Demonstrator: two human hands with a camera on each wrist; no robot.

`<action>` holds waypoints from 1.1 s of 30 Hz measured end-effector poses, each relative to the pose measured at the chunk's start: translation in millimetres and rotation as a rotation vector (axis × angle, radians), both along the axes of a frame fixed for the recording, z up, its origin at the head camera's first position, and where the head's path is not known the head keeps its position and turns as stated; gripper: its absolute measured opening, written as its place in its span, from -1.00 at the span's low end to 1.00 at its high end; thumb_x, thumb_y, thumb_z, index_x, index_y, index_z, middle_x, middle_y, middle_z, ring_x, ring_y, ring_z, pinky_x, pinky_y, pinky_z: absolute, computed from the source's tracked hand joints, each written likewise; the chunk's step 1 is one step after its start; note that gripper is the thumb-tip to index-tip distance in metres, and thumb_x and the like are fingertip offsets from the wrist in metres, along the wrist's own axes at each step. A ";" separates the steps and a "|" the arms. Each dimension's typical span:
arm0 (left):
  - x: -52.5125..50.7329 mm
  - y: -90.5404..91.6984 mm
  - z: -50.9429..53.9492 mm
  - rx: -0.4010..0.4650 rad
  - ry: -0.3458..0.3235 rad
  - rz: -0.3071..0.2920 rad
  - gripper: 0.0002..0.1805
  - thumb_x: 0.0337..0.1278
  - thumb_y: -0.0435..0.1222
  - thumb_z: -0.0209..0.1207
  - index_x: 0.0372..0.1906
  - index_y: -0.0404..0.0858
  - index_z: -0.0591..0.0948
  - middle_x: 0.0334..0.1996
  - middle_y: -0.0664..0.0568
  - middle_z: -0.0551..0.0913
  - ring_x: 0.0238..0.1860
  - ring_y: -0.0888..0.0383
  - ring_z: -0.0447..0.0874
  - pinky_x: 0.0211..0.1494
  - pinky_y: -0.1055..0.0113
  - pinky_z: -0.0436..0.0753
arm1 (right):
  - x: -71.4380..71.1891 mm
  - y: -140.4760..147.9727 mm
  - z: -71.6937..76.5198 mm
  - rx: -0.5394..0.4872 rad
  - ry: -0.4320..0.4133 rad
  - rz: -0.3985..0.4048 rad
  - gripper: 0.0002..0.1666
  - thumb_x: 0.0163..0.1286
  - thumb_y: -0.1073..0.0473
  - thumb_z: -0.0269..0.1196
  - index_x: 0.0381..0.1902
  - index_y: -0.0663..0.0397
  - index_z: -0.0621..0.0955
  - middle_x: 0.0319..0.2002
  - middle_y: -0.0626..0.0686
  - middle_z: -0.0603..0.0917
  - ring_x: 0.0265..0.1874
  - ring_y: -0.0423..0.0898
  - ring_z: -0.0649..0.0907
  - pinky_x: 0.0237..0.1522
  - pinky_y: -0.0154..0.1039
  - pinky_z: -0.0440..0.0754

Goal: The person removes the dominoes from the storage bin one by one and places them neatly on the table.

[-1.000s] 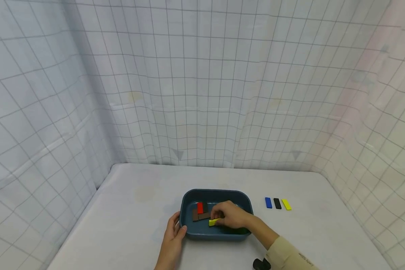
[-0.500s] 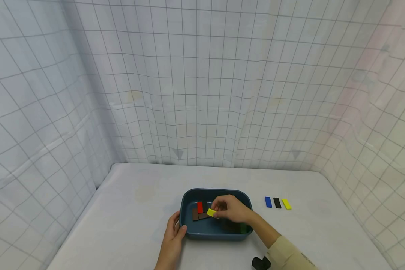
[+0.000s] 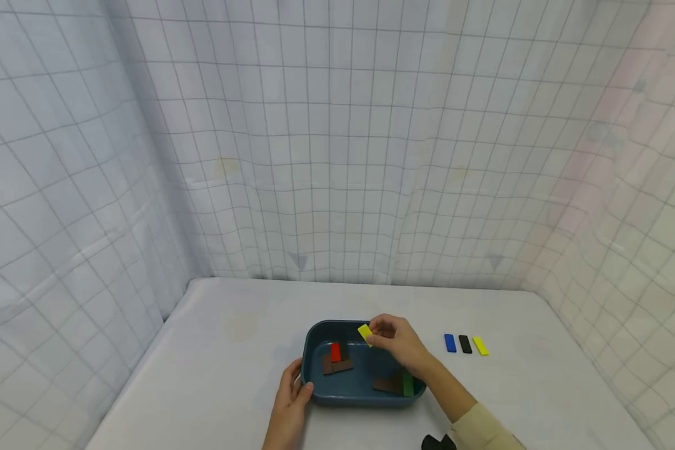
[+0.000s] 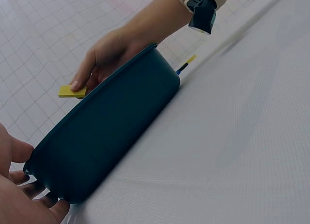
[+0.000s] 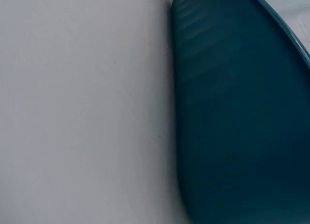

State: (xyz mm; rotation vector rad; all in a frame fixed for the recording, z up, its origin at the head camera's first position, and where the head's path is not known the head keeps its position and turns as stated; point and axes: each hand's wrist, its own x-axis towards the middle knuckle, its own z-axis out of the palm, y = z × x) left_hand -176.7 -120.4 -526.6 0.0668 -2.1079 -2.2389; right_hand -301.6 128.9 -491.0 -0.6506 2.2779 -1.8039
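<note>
My right hand [image 3: 400, 342] pinches a yellow block [image 3: 365, 333] between thumb and fingers, above the back part of the blue-green tray [image 3: 362, 402]. In the left wrist view the yellow block [image 4: 71, 91] shows over the tray's rim, held by the right hand [image 4: 109, 54]. My left hand [image 3: 288, 403] grips the tray's left end, thumb at the rim. Inside lie a red block [image 3: 335, 352], a dark block and brown blocks [image 3: 327, 364] at left, and more brown blocks [image 3: 387, 384] beside a green one [image 3: 407, 383] at right. The right wrist view shows only the tray's side [image 5: 242, 112] and tablecloth.
Right of the tray, a blue block [image 3: 450, 343], a black block [image 3: 465, 344] and a yellow block [image 3: 480, 346] lie in a row on the white tablecloth [image 3: 230, 325]. Gridded white curtains surround the table's back and sides. A black device [image 3: 439, 442] is at the right wrist.
My right hand has lifted the yellow block from low in the tray, up and towards its back edge, turning it. The brown blocks at right are now uncovered. My left hand keeps its grip.
</note>
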 end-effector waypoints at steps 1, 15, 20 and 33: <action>1.2 -0.3 -0.5 0.002 0.001 0.001 -0.40 0.53 -0.53 -0.06 0.54 -0.50 0.09 0.54 -0.49 0.05 0.54 -0.39 0.03 0.46 -0.08 0.32 | 0.5 0.6 0.7 -0.003 0.002 -0.013 -0.80 0.43 0.29 0.37 -0.06 0.24 0.62 -0.19 0.05 0.66 -0.22 -0.01 0.68 -0.06 -0.10 0.75; 0.4 1.2 -1.3 -0.003 0.002 0.011 -0.40 0.52 -0.55 -0.06 0.54 -0.50 0.10 0.53 -0.50 0.07 0.53 -0.42 0.03 0.44 -0.12 0.33 | -2.9 47.8 15.6 0.013 -0.011 -0.214 -0.76 0.38 0.32 0.40 -0.04 0.28 0.63 -0.14 0.11 0.64 -0.14 0.02 0.68 -0.07 -0.29 0.68; -0.6 -0.6 -1.0 -0.020 0.001 0.021 -0.40 0.52 -0.54 -0.04 0.54 -0.49 0.11 0.53 -0.50 0.09 0.52 -0.43 0.06 0.44 -0.12 0.33 | -4.5 71.4 13.3 0.069 -0.022 -0.288 -0.74 0.39 0.27 0.41 -0.04 0.25 0.64 -0.11 0.13 0.64 -0.10 0.00 0.69 -0.04 -0.30 0.68; -0.8 -1.8 -1.6 -0.041 0.046 -0.001 -0.40 0.51 -0.55 -0.04 0.52 -0.56 0.09 0.50 -0.55 0.09 0.51 -0.45 0.07 0.43 -0.11 0.35 | -1.6 145.2 4.4 0.164 -0.069 -0.432 -0.63 0.45 0.17 0.38 0.07 0.32 0.60 -0.04 0.17 0.63 -0.06 0.00 0.65 -0.05 -0.33 0.70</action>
